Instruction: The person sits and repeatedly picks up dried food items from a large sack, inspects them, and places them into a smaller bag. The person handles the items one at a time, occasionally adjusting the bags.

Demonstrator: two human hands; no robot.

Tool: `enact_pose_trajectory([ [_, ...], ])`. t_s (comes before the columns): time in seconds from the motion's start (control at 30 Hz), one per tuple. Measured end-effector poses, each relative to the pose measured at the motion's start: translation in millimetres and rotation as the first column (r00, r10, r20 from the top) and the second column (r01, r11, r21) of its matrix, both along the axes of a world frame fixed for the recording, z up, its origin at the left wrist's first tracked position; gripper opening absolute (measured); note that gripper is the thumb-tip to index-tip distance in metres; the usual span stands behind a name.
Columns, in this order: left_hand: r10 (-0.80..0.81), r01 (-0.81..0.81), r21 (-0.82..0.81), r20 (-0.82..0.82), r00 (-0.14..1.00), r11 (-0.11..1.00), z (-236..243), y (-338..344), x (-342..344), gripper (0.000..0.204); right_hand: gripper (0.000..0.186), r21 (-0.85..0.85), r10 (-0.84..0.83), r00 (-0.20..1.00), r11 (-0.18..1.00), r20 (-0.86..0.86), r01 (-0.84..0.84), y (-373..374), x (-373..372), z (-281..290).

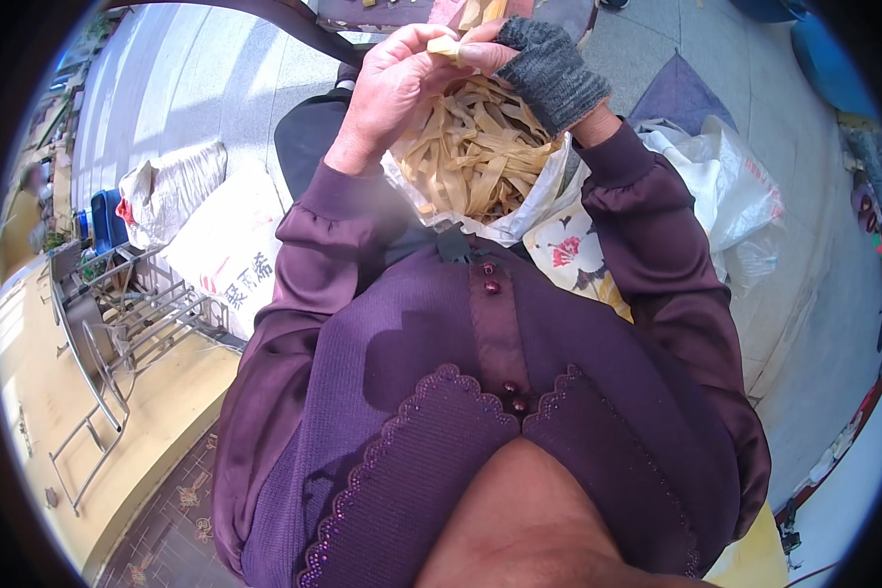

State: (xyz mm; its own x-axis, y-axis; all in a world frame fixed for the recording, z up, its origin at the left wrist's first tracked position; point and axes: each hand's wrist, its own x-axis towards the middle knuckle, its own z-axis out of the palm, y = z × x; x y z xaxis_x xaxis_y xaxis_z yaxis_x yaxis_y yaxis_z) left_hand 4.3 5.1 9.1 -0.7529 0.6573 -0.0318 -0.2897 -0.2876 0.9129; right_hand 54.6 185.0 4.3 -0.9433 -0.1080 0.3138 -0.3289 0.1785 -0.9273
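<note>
My left hand [392, 93] is raised at the top centre, fingertips pinched on a pale yellow strip [443, 47]. My right hand [544, 73], in a grey knitted fingerless glove, meets it from the other side, its thumb and fingers closed on the same strip. Just below both hands, a white sack [519, 227] holds a heap of dry, tan ribbon-like strips [475, 157]. Behind my hands, a wooden chair [348, 15] bears a pink item and more pale pieces, partly hidden by my fingers.
White sacks [220, 225] and a blue item [108, 220] lie left, beside a metal rack [103, 343]. On the right are a plastic bag [730, 201], a dark triangular cloth [678, 93] and a blue tub [828, 59]. A floral cushion [563, 255] is under my right arm.
</note>
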Motion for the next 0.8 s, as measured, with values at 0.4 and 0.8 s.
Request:
enact_pose_trajectory([
  [0.4,0.129,-0.265,-0.193,-0.526,0.841,0.945,9,11,18,0.024,0.021,-0.346,-0.008,0.951,0.93,0.31,0.121,-9,-11,-20],
  [0.8,0.163,-0.296,-0.206,-0.491,0.856,0.933,35,-7,14,0.016,0.022,-0.511,-0.045,0.945,0.832,0.325,0.216,24,-18,-11],
])
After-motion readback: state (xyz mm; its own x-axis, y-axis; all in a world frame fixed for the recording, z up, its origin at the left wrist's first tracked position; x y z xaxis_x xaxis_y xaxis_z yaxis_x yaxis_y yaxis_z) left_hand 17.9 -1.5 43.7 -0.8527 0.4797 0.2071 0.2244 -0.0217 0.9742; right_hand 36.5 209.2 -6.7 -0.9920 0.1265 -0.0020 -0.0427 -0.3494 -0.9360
